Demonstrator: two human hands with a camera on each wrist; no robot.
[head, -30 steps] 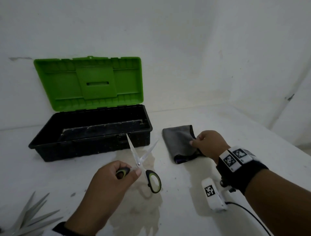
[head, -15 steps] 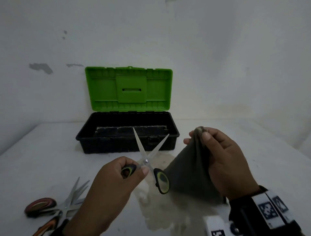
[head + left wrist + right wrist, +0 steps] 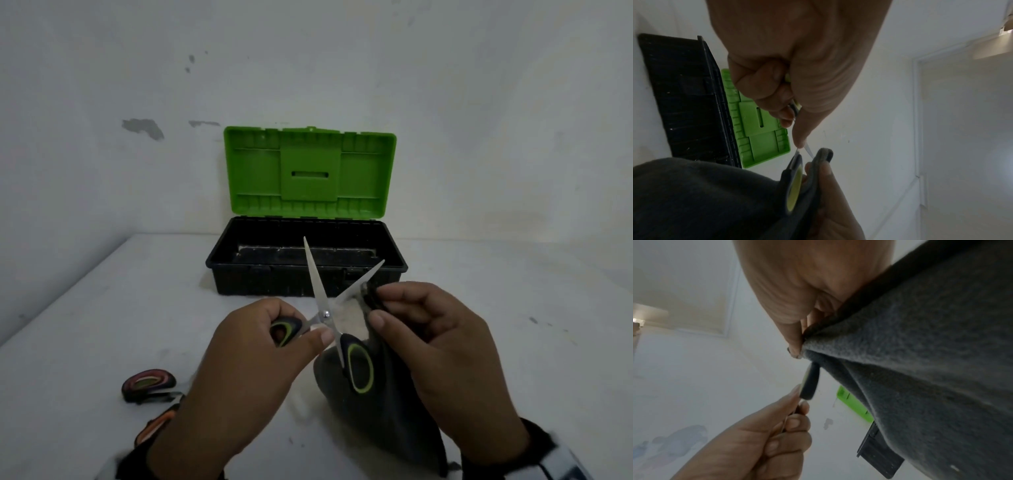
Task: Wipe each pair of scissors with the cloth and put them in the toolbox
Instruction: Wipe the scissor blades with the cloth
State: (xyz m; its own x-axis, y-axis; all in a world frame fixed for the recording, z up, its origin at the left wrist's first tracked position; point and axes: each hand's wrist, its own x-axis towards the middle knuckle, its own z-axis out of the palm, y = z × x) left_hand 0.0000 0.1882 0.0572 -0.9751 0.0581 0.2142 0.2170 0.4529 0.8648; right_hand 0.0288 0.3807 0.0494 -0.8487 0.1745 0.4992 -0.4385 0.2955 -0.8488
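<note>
so now our right hand (image 3: 435,359) has lifted the grey cloth (image 3: 387,411) off the table, pinching it onto one blade of the open green-handled scissors (image 3: 325,308), which our left hand (image 3: 253,363) grips before the empty toolbox (image 3: 308,270). wiping's starting.

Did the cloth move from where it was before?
Yes. The cloth lay flat on the table right of the toolbox; now the right hand holds it up against a blade of the scissors.

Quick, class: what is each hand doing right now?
Left hand: grips the green-handled scissors, blades open.
Right hand: pinches the grey cloth at one blade.
</note>
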